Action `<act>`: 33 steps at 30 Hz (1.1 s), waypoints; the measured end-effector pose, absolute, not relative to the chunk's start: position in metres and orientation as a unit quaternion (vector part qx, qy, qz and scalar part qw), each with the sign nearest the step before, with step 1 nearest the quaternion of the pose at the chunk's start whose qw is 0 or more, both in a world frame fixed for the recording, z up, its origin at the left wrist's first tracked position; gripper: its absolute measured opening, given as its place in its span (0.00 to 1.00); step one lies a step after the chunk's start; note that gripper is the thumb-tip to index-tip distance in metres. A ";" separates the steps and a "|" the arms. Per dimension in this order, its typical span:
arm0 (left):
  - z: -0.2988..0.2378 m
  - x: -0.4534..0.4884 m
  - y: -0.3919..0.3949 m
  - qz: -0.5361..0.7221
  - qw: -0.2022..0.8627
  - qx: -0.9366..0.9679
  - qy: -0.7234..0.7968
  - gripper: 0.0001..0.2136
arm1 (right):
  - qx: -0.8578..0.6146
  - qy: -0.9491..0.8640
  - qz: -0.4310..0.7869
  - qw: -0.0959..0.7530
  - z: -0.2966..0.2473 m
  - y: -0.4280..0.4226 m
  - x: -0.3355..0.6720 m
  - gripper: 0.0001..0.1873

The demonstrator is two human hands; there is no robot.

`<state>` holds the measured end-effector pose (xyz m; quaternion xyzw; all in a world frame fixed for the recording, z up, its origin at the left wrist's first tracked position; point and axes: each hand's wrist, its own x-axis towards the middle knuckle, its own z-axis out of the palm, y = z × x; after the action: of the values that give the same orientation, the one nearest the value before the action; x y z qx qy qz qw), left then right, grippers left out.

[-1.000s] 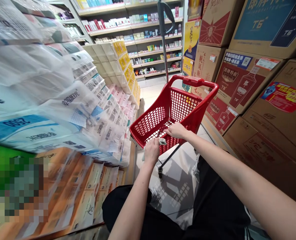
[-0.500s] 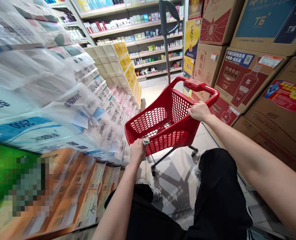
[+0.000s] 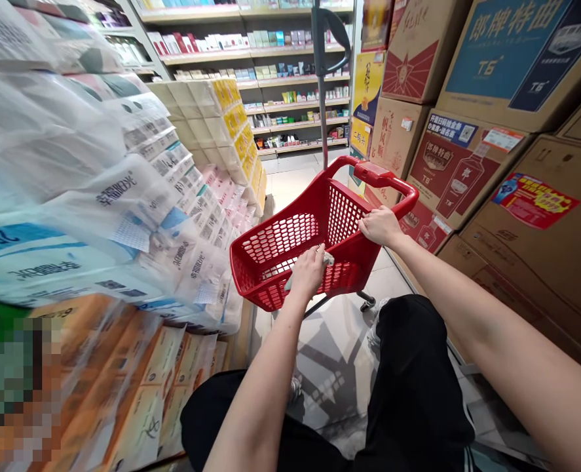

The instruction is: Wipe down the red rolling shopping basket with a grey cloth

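Note:
A red plastic shopping cart (image 3: 369,262) with perforated basket walls stands at an angle before me, and its basket looks bare inside. My left hand (image 3: 308,272) is at the middle of the near rim, closed on a pale, crumpled cloth (image 3: 328,259) that lies against the red plastic. Most of the cloth is hidden under the fingers. Farther right along the same rim, near the handle end, my right hand (image 3: 381,226) is wrapped over the edge. A tall grey pole with a looped grip (image 3: 323,98) rises behind the cart.
Plastic-wrapped tissue packs (image 3: 123,190) are piled along the left, with orange packs (image 3: 108,373) lower down. Stacked cardboard cartons (image 3: 460,164) line the right side. Shelves of small boxed goods (image 3: 265,82) stand at the back. Tiled floor (image 3: 329,354) lies between.
My left hand has slid with the cloth from the rim's left corner rightward to its middle. My right hand keeps its place on the rim. The view has shifted slightly.

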<state>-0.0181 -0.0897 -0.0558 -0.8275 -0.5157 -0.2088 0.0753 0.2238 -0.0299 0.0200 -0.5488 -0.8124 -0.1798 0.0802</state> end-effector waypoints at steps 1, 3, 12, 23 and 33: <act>-0.058 -0.029 -0.092 -0.204 0.082 -0.828 -0.515 0.22 | -0.549 -0.812 -0.180 0.081 0.020 -0.031 0.223 0.29; -0.063 -0.058 -0.101 -0.194 0.106 -0.817 -0.532 0.24 | -0.552 -0.810 -0.180 0.086 0.021 -0.032 0.222 0.29; -0.079 -0.176 -0.131 -0.214 0.142 -0.682 -0.685 0.19 | -0.545 -0.813 -0.174 0.104 0.016 -0.031 0.204 0.31; -0.039 -0.015 -0.074 -0.301 -0.011 -0.794 -0.527 0.20 | -0.552 -0.813 -0.157 0.099 0.020 -0.041 0.190 0.29; -0.051 -0.067 -0.092 -0.243 0.084 -0.825 -0.503 0.12 | -0.518 -0.819 -0.197 0.147 0.008 -0.042 0.213 0.28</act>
<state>-0.0665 -0.0920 -0.0514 -0.8253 -0.5026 -0.2433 0.0841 0.2130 -0.0424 0.0080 -0.5179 -0.8194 -0.1968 0.1472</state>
